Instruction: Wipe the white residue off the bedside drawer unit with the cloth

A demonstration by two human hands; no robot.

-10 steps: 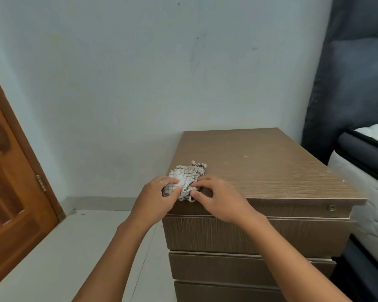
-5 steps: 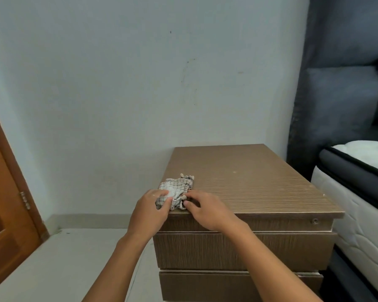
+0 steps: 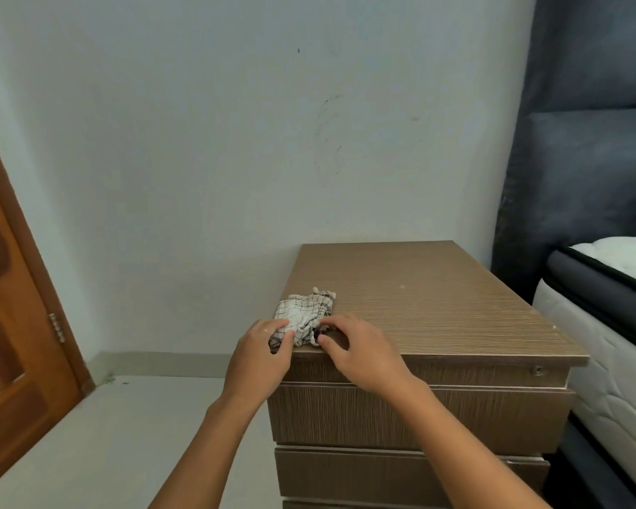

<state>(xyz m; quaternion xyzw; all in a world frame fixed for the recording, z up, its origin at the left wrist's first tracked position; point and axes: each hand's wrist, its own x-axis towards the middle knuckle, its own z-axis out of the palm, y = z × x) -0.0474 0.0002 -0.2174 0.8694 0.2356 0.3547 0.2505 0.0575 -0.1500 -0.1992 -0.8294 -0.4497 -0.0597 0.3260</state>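
A checked white cloth [image 3: 304,314] lies crumpled on the front left corner of the brown drawer unit [image 3: 437,310]. My left hand [image 3: 259,352] grips the cloth's near left edge, its fingers curled over the corner. My right hand [image 3: 357,349] pinches the cloth's near right edge with thumb and fingertips. A few small white specks [image 3: 402,287] show on the top, right of the cloth and near the right edge.
A pale wall stands behind the unit. A bed with a white mattress [image 3: 610,325] and dark headboard [image 3: 581,141] sits close on the right. A wooden door [image 3: 12,325] is at the left, with tiled floor [image 3: 107,435] between.
Both hands stay on the cloth at the same corner. The camera view has shifted a little; the cloth has barely moved.
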